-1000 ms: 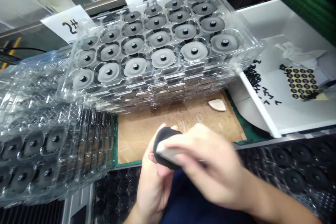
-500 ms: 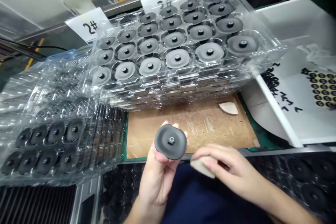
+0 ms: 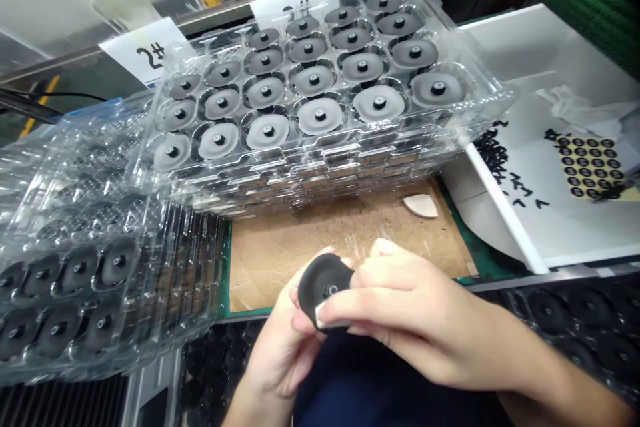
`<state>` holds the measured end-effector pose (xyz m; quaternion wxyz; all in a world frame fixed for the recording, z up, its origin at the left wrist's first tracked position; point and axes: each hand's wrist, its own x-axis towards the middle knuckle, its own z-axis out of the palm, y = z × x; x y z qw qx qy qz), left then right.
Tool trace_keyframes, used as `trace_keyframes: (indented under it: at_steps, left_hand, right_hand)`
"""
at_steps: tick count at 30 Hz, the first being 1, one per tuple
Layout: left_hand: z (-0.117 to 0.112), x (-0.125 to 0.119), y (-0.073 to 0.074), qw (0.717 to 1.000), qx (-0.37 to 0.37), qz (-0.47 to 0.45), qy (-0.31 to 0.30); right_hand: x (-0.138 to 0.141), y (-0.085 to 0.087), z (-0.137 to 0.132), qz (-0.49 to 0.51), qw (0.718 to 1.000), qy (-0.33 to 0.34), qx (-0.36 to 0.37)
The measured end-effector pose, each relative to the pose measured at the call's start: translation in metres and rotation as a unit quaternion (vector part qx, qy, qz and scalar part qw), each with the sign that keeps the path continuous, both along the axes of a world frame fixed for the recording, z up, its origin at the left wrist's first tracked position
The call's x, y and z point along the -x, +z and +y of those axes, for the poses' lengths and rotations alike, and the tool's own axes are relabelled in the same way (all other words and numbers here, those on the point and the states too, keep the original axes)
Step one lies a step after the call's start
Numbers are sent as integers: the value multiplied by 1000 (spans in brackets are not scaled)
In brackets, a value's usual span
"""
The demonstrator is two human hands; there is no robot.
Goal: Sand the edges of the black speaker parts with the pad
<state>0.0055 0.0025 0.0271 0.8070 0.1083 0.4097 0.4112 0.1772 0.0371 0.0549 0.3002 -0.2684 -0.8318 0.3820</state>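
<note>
My left hand (image 3: 283,347) grips a round black disc (image 3: 317,280) with a small raised stud at its centre, tilted to the right above the near edge of the cardboard. My right hand (image 3: 420,313) is closed on a pale wiping pad (image 3: 323,320). It presses the pad against the disc's lower right part. The right fingers cover most of the pad and the disc's right side. Beyond both hands is a stack of clear plastic trays (image 3: 345,142), whose top tray holds rows of similar discs.
Another pale pad (image 3: 421,205) lies on the brown cardboard (image 3: 265,240). More clear trays (image 3: 200,260) with black discs stand at left. At right, a white bin (image 3: 575,240) holds small black clips (image 3: 493,153) and a sheet of round stickers (image 3: 590,167). A green sleeve (image 3: 575,0) shows top right.
My right hand has moved left and up, bringing the pad onto the disc. The disc has tilted in my left hand. The view has shifted slightly, and a green sleeve shows more at top right.
</note>
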Motion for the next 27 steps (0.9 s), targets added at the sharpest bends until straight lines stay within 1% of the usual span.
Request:
trace_keyframes:
  at_steps: [1,2,4,5,6,7,8,9,10,11,13,14,15,17,18,20,21,22,23,25,26,27]
  left_hand:
    - [0,1,-1,1000,4,-2,1]
    - [1,3,-2,1000,10,-1,5]
    - [1,5,-5,1000,21,8,16]
    - [2,6,-5,999,26,11,19]
    - [3,8,-5,999,28,10,21]
    - [4,10,-5,999,28,5,23]
    - [5,12,-4,999,24,-6,25]
    - [6,13,-2,999,17,-18,28]
    - [7,15,-1,999,6,-28,31]
    - [8,15,0,999,-4,-33,31]
    - [9,13,2,999,-18,-36,22]
    - [9,11,3,999,-20,-38,17]
    - [8,8,3,999,-21,-39,13]
    - [6,1,2,999,-22,-31,18]
    - [4,-2,1,999,-25,-22,20]
    - [1,-6,-1,999,-32,1,18]
    - [0,-6,-2,999,-34,17,19]
    - [-2,-5,-3,999,-34,30,25]
    - [-3,-4,-5,998,-34,43,36]
    - [-5,-3,-7,996,-24,60,62]
    - [-6,-3,-8,996,-18,62,68]
    - [-7,-4,-8,996,-13,59,64]
  right_hand:
    - [1,0,2,-20,1000,6,-1]
    - [2,-1,2,-26,1000,-4,-11]
    - [1,-1,0,-13,998,-51,-26]
    - [-1,-2,-3,-8,998,-56,-9]
    - [-3,-3,-7,-7,999,-26,29]
    - [-6,-5,-11,-15,996,26,83]
    - [-11,-9,-16,-26,986,80,141]
    - [-15,-15,-21,-36,974,117,192]
    - [-20,-21,-26,-41,964,123,232]
    - [-25,-28,-31,-42,960,96,261]
    - [-30,-37,-37,-28,955,-10,296]
    - [-30,-39,-38,-10,953,-51,299]
    - [-29,-38,-37,10,952,-88,294]
    - [-19,-29,-34,56,954,-160,247]
    - [-12,-23,-31,74,956,-194,205]
    - [4,-11,-25,90,960,-247,92]
    - [12,-6,-23,86,963,-251,42]
    - [18,-3,-21,73,969,-235,12]
    - [23,-1,-19,57,977,-204,8]
    - [29,0,-16,22,990,-134,45]
    - [31,0,-15,11,991,-124,55]
    - [32,-1,-14,5,989,-143,42]
